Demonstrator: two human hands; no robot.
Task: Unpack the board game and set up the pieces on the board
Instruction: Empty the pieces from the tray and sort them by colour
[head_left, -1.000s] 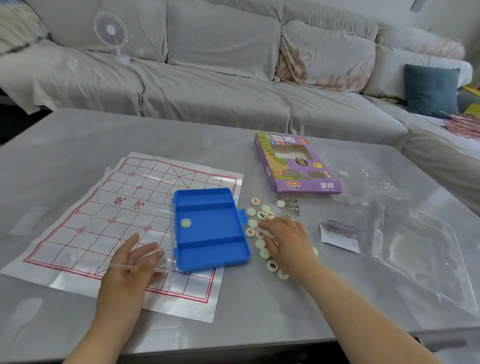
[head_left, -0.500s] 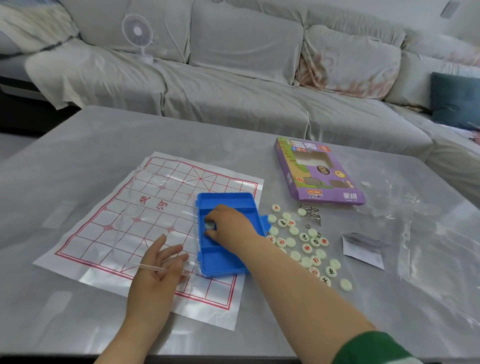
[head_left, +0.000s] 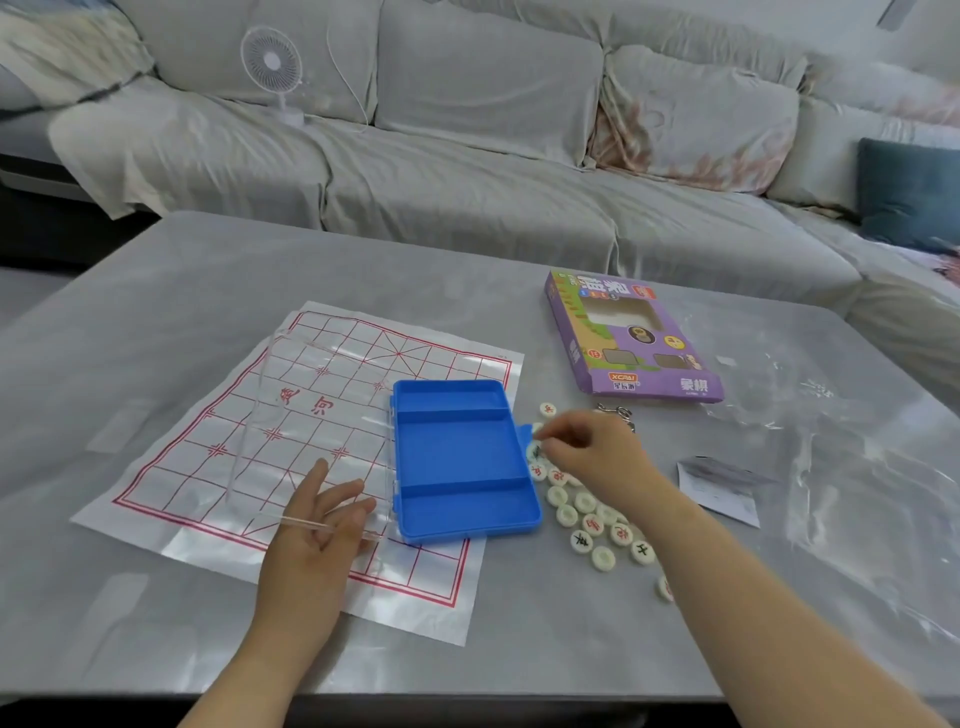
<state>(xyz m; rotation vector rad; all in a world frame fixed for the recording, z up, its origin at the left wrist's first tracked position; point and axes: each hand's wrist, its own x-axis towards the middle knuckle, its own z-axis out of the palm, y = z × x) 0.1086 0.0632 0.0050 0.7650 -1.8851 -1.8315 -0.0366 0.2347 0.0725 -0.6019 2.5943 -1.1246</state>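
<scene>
Right hand (head_left: 592, 457) curls my fingertips onto a piece (head_left: 534, 453) beside the blue tray (head_left: 457, 457); pinched or not, I cannot tell. Left hand (head_left: 311, 525) rests flat on the clear lid (head_left: 322, 441). The board (head_left: 171, 493) lies leftward, beyond the tray, nearer that hand.

Soft even daylight; glare on table (head_left: 156, 597); edges bowed, blurred.

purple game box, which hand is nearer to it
Right. The right hand is over the loose pieces just in front of the purple game box; the left hand lies on the board, beyond the blue tray.
</scene>
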